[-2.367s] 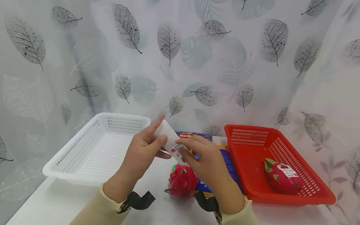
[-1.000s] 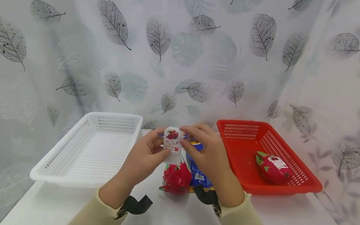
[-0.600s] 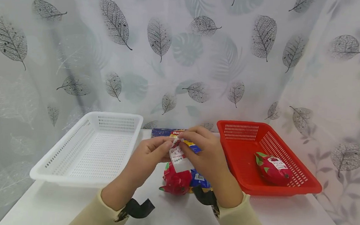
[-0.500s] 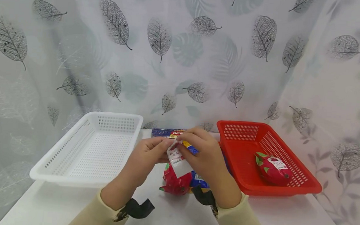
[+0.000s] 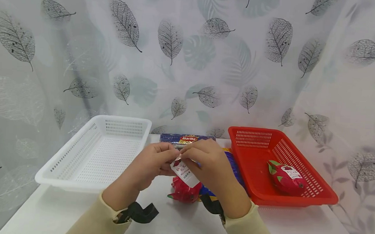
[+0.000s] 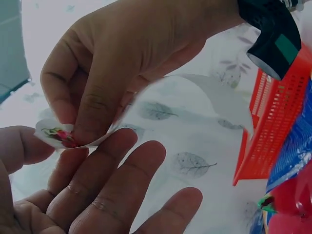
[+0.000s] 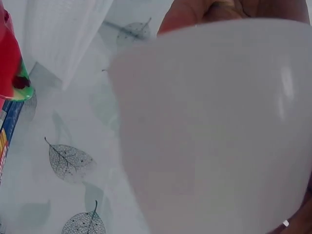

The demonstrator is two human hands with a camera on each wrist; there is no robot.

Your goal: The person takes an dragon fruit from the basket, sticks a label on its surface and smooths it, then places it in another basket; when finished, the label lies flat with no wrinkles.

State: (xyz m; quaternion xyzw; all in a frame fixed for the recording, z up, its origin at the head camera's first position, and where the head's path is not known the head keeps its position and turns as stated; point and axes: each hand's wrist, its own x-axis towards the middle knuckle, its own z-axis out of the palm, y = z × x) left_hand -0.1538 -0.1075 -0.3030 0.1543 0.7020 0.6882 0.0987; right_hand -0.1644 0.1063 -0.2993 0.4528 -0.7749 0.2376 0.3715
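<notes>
Between my two hands is a white label sticker point(image 5: 186, 174) printed with red characters and a dragon fruit picture. My left hand point(image 5: 151, 160) pinches the label's upper left edge between thumb and finger. Right beside it, my right hand point(image 5: 210, 161) also pinches the upper end, fingertips meeting the left ones. In the left wrist view the sheet bends into an arc, its printed end point(image 6: 54, 135) curling at the fingertips. Its plain white face point(image 7: 214, 131) covers much of the right wrist view. Partly hidden beneath the hands, a dragon fruit point(image 5: 185, 191) lies on the table.
A white perforated basket point(image 5: 128, 120) stands at left. At right, a red basket point(image 5: 253, 131) contains a labelled dragon fruit point(image 5: 287, 178). Behind my hands lie a Barilla spaghetti pack point(image 5: 186, 139) and a blue package point(image 5: 234, 165). A leaf-print curtain point(image 5: 190, 60) hangs behind.
The label has turned from upright, facing me, to slanting downward. My fingertips have come together at its upper end and moved slightly lower. The baskets and fruit keep their places.
</notes>
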